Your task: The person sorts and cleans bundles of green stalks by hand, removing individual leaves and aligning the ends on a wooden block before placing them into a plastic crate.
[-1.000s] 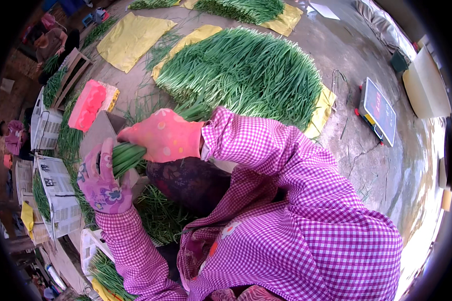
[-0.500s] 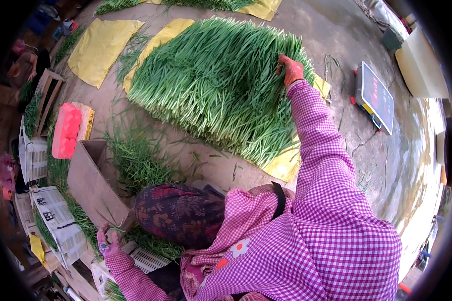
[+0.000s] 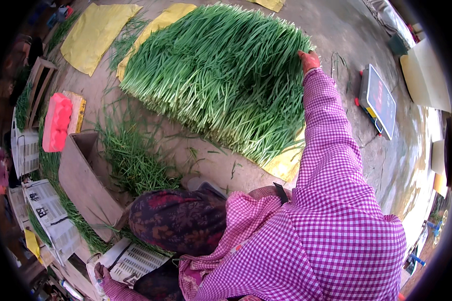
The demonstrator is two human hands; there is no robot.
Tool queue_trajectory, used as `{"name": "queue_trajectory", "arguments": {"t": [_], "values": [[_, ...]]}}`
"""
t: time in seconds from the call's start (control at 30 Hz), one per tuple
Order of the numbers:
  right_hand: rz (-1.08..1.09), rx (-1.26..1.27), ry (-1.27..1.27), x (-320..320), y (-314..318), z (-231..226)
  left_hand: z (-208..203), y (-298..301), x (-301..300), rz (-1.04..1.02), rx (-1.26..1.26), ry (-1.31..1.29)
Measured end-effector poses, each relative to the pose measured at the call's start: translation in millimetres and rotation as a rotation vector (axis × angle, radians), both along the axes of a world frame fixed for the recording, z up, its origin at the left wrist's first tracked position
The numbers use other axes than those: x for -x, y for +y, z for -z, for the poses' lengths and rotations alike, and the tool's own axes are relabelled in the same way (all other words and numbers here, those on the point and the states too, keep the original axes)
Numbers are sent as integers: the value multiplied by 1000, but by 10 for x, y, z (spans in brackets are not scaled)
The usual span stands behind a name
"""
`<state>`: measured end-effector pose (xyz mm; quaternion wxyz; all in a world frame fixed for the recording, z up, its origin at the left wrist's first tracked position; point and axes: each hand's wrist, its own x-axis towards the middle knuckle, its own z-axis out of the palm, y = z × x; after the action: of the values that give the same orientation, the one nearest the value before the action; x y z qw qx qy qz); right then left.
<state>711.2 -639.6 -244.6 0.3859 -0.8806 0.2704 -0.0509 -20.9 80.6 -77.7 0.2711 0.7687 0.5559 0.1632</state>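
Note:
A big heap of long green chives point(image 3: 211, 75) with pale cut ends lies on yellow sheeting point(image 3: 286, 163) in front of me. At its far right edge is my gloved orange right hand point(image 3: 310, 60), arm stretched out, fingers closed around some of the chives there. My left hand point(image 3: 102, 273), in a pinkish glove, is low at the left, beside the rim of a white slotted plastic crate point(image 3: 138, 263). Its fingers are small and partly hidden, so I cannot make out whether they grip the crate.
At my left stand a wooden box point(image 3: 90, 185), a pink foam block point(image 3: 58, 122) and more white crates point(image 3: 47, 205). Loose chives point(image 3: 135, 160) litter the floor by the box. A digital scale point(image 3: 376, 103) lies at the right, and a cream-coloured tub point(image 3: 427, 75) stands beyond it.
My right hand has moved right, from on top of the chives to the heap's outer edge. My left hand has come away from the wooden box's corner, down toward the white crate.

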Motion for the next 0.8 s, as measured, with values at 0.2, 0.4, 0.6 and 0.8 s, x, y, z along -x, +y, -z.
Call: {"name": "queue_trajectory", "arguments": {"t": [0.2, 0.4, 0.6, 0.8], "values": [[-233, -292, -248, 1217, 234, 190, 145, -139, 83, -47, -18, 52], [-401, -203, -116, 2386, 602, 188, 262, -202, 229, -33, -41, 50], [-954, -114, 220, 2708, 1325, -308, 282, -383, 1151, -35, -123, 15], [-1073, -557, 270, 2574, 2366, -583, -77, -1345, 1519, -88, -255, -75]]}}
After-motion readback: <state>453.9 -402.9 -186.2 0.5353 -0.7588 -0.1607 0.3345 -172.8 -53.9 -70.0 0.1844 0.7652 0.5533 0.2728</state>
